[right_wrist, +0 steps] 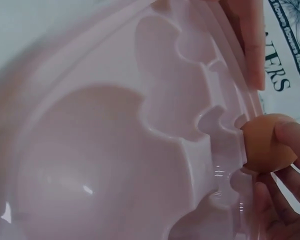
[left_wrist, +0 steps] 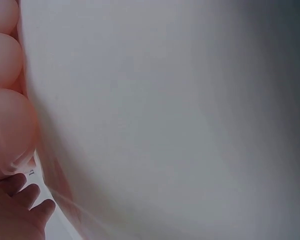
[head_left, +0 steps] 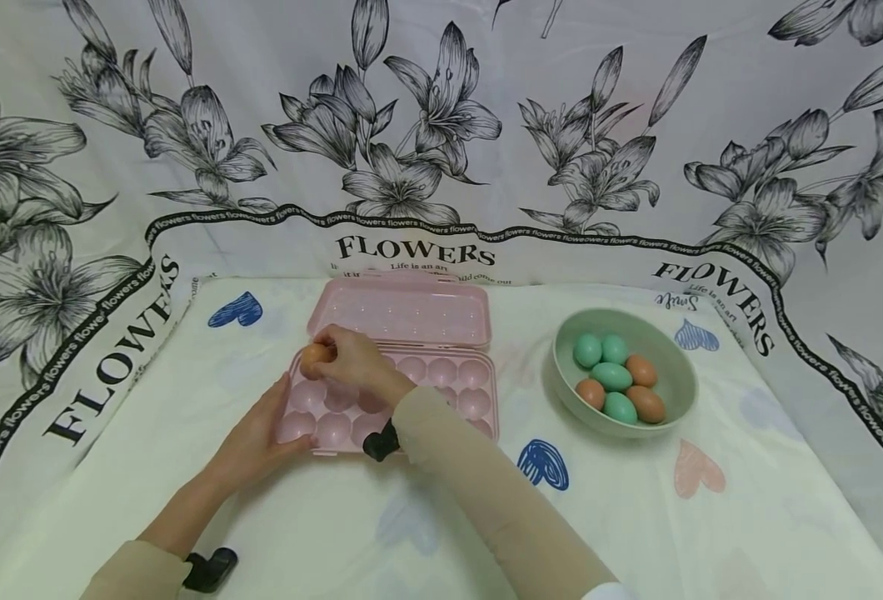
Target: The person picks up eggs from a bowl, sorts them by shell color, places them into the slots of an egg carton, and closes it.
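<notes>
In the head view, a pink egg carton (head_left: 392,443) lies with its lid (head_left: 404,321) swung back and rows of round cups showing. My right hand (head_left: 359,360) pinches a brown egg (head_left: 314,358) at the back left corner cup. In the right wrist view, thumb and fingers hold that brown egg (right_wrist: 269,142) at the cup's edge. My left hand (head_left: 257,437) rests against the carton's left side, fingers fairly straight along it and thumb at the front edge. In the left wrist view, its fingertips (left_wrist: 32,196) touch or nearly touch the carton wall.
To the right stands a light green bowl (head_left: 565,387) holding several green eggs (head_left: 611,377) and several brown eggs (head_left: 646,404). The white cloth (head_left: 321,525) under everything has heart prints. A flower-printed curtain (head_left: 516,192) hangs along the back and sides.
</notes>
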`<state>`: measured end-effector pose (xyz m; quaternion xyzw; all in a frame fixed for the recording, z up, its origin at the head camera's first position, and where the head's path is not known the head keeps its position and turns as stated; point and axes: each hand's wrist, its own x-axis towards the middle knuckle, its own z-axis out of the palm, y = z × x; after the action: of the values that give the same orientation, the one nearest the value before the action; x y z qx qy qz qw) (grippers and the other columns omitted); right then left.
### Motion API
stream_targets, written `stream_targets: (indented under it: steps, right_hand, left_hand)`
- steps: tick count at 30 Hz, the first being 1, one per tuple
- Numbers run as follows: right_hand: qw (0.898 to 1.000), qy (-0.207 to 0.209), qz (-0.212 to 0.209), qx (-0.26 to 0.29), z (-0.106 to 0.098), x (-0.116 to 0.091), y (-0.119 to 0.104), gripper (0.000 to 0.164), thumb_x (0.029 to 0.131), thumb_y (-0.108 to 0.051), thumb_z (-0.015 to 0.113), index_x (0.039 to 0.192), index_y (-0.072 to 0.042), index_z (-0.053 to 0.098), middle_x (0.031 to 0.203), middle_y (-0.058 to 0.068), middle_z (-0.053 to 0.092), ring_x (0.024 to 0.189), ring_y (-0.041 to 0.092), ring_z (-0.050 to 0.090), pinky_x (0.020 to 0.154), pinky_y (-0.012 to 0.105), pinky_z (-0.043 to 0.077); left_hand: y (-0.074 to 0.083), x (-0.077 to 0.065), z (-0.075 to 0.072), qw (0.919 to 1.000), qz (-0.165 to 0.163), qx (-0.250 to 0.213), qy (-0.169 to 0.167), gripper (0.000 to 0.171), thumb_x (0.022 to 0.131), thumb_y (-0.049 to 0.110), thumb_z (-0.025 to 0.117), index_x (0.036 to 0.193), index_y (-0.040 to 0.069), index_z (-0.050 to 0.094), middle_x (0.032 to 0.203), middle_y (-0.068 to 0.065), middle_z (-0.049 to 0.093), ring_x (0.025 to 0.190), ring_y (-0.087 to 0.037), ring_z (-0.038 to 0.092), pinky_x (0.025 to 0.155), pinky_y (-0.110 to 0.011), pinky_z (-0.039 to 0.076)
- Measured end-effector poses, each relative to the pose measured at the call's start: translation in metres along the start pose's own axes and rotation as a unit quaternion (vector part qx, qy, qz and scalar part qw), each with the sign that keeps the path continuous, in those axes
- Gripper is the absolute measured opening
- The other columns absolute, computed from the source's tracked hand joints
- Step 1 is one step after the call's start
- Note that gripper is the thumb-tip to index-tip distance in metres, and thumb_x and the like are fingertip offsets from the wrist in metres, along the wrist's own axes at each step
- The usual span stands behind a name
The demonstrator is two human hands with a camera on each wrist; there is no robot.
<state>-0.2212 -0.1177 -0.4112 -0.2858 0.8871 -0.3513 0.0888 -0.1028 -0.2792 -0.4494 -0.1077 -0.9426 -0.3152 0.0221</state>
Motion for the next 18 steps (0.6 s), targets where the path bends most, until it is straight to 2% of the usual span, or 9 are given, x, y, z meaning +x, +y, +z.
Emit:
stream_targets:
  steps: [10, 18]
  right_hand:
    - [0.998, -0.018, -0.013, -0.065, 0.0016, 0.0000, 0.0009, 0.026, 0.087, -0.026, 0.063, 0.111, -0.016, 0.057, 0.097, -0.007, 0.058, 0.085, 0.005, 0.051, 0.076, 0.012, 0.042]
    - [0.997, -0.030, -0.027, -0.058, -0.0012, -0.0006, 0.0006, 0.027, 0.089, -0.023, 0.060, 0.115, -0.014, 0.058, 0.095, -0.006, 0.058, 0.083, 0.005, 0.051, 0.072, 0.010, 0.040]
  left_hand:
    - [0.0006, 0.0000, 0.0012, 0.9997, -0.011, 0.016, -0.014, 0.107, 0.075, 0.049, 0.070, 0.148, 0.004, 0.006, 0.150, -0.024, 0.019, 0.134, -0.044, 0.024, 0.102, -0.060, 0.029]
    - [0.0028, 0.0009, -0.0013, 0.9998, -0.008, 0.015, -0.014, 0.108, 0.075, 0.046, 0.072, 0.147, 0.002, 0.006, 0.149, -0.025, 0.019, 0.133, -0.044, 0.024, 0.101, -0.061, 0.029]
